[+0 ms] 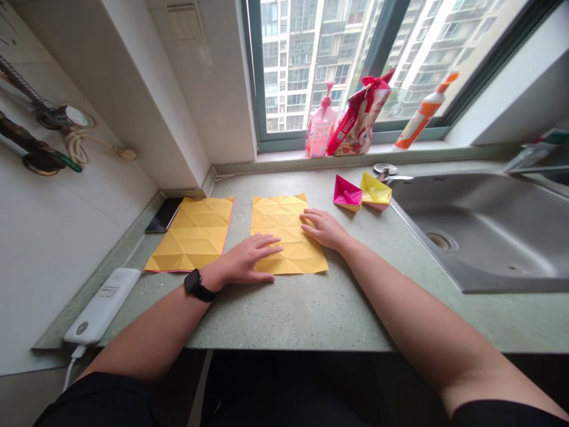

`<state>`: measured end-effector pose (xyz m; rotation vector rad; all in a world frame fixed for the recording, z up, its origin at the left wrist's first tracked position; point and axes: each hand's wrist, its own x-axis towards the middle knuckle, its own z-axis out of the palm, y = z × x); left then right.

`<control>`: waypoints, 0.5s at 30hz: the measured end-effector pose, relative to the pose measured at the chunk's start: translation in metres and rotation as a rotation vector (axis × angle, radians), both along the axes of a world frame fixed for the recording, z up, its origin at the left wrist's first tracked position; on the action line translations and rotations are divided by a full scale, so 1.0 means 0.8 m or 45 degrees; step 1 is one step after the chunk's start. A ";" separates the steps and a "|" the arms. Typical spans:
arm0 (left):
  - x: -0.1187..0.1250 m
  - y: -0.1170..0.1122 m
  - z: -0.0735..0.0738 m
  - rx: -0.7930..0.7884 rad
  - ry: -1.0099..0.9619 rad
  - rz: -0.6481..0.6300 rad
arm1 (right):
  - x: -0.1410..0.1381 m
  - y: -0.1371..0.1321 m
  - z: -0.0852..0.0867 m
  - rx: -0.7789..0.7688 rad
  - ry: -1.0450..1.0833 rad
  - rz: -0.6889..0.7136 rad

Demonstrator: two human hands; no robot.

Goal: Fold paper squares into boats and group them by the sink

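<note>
Head view: I have the creased, rectangular yellow paper sheet (282,219) flat on the speckled pale-green counter (311,320), long axis running towards the green-framed window (326,65). My bare left hand (244,258) reaches over its near-left edge, my bare right hand (326,228) touches its right; both are close, fingers loosely spread, gripping nothing.
</note>
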<state>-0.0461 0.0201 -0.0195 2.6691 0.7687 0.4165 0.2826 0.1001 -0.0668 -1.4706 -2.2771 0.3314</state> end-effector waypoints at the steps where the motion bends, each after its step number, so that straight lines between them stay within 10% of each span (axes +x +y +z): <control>1: 0.000 -0.001 0.002 0.009 -0.029 -0.008 | 0.003 0.000 -0.001 0.012 0.074 0.002; 15: 0.042 -0.027 0.000 0.172 0.017 0.150 | 0.003 0.001 -0.006 0.066 0.084 0.073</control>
